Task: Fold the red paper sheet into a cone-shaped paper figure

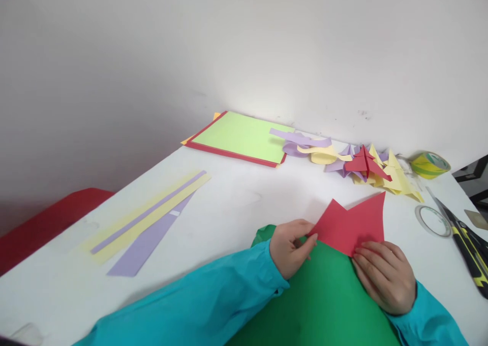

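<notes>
The left hand (292, 247) pinches the left corner of the red paper (353, 226); the right hand's (385, 275) grip holds its lower edge. Beyond it, folded paper shapes (366, 164) lie on the white surface (232, 209), scissors (465, 250) to the right.

from here i see a plain white wall (244, 46) rising behind a white table (229, 219), whose far edge runs along it. the light is brightest low on the wall, dimming to grey at the left. small dark scuffs (364, 114) speckle it. something red (57, 219), perhaps a chair, shows past the table's left edge.
</notes>
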A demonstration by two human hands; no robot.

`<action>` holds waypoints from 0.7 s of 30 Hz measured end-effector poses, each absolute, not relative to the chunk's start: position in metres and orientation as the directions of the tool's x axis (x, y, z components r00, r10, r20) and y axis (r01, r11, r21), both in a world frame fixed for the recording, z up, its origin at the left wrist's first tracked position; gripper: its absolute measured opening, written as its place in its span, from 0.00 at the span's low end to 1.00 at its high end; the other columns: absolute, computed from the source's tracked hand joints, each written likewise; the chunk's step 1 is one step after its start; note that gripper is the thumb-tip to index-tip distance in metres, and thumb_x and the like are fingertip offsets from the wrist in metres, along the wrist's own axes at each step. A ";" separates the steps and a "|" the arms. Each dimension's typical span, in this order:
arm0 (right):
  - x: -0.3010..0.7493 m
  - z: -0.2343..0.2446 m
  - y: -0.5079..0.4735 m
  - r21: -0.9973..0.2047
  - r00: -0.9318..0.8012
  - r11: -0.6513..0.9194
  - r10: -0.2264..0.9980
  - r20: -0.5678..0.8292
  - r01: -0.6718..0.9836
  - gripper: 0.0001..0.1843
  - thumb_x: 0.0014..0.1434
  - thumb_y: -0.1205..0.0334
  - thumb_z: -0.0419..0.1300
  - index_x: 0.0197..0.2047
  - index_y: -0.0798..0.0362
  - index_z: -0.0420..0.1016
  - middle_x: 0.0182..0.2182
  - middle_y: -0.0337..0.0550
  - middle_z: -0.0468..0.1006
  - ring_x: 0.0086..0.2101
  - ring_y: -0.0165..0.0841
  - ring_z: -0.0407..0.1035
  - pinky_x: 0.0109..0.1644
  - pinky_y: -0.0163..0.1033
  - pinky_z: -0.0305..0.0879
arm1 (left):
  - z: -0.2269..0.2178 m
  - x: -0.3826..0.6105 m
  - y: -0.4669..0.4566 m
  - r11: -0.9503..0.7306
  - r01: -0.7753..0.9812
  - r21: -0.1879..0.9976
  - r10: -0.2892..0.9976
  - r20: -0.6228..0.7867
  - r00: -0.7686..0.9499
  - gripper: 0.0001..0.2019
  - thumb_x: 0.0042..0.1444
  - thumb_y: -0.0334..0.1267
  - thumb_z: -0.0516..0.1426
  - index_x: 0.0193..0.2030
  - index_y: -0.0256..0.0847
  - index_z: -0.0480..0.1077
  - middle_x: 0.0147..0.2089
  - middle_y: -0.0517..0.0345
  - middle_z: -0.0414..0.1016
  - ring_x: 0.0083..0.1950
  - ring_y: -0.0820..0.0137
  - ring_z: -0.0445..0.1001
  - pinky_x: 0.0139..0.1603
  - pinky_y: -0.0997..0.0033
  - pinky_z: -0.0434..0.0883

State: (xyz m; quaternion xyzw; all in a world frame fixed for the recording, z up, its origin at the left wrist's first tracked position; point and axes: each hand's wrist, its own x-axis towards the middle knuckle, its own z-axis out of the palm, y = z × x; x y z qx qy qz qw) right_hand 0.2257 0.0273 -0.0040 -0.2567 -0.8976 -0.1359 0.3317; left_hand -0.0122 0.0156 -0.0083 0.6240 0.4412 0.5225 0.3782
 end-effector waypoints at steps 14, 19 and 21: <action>0.219 0.011 0.024 -0.120 -0.475 0.708 0.579 0.662 0.696 0.30 0.55 0.62 0.62 0.60 0.51 0.61 0.54 0.57 0.66 0.53 0.50 0.62 0.51 0.59 0.63 | -0.004 -0.017 0.010 -0.757 0.270 0.595 0.653 0.684 0.325 0.13 0.56 0.24 0.53 0.47 0.35 0.71 0.39 0.45 0.77 0.39 0.70 0.76 0.38 0.74 0.76; 0.213 0.017 0.019 -0.130 -0.493 0.747 0.548 0.676 0.652 0.20 0.59 0.68 0.56 0.55 0.51 0.67 0.50 0.54 0.71 0.53 0.45 0.63 0.50 0.57 0.64 | -0.009 -0.016 0.006 -0.791 0.207 0.576 0.608 0.698 0.379 0.17 0.54 0.24 0.51 0.50 0.35 0.69 0.41 0.43 0.76 0.40 0.67 0.76 0.37 0.70 0.76; 0.215 0.019 0.014 -0.074 -0.530 0.775 0.495 0.689 0.627 0.14 0.60 0.70 0.55 0.47 0.49 0.73 0.47 0.49 0.75 0.51 0.42 0.65 0.52 0.56 0.62 | -0.009 -0.016 0.005 -0.699 0.114 0.706 0.692 0.627 0.357 0.17 0.55 0.29 0.50 0.51 0.35 0.70 0.42 0.43 0.75 0.38 0.68 0.76 0.35 0.70 0.76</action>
